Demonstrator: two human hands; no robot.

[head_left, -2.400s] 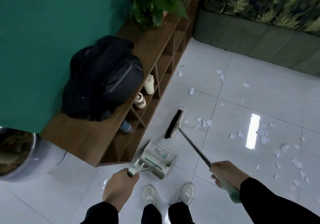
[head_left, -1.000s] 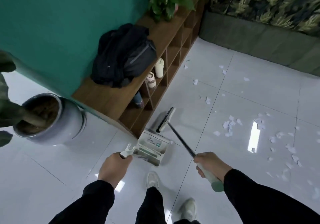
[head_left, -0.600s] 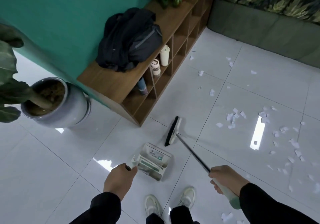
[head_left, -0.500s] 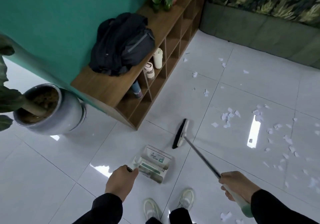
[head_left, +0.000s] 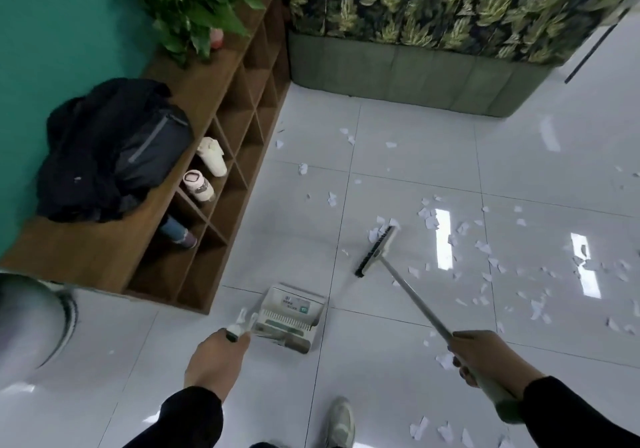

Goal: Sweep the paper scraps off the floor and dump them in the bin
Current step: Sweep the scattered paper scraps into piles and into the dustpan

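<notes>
White paper scraps (head_left: 481, 246) lie scattered over the glossy white floor tiles, thickest at the right. My right hand (head_left: 485, 355) grips the handle of a broom whose dark-bristled head (head_left: 377, 251) rests on the floor among the nearest scraps. My left hand (head_left: 216, 357) holds the handle of a white dustpan (head_left: 291, 312), which sits on the floor just in front of me, left of the broom head. No bin is in view.
A wooden cubby shelf (head_left: 221, 142) runs along the teal wall at left, with a black backpack (head_left: 110, 149) and a leafy plant (head_left: 197, 0) on top and bottles in the cubbies. A grey planter (head_left: 31, 323) stands at lower left. A leaf-patterned partition (head_left: 433, 31) closes the back.
The broom head has swung right and away from the dustpan, reaching the scraps near the light reflection. The view has turned right, so the planter has slid to the left edge.
</notes>
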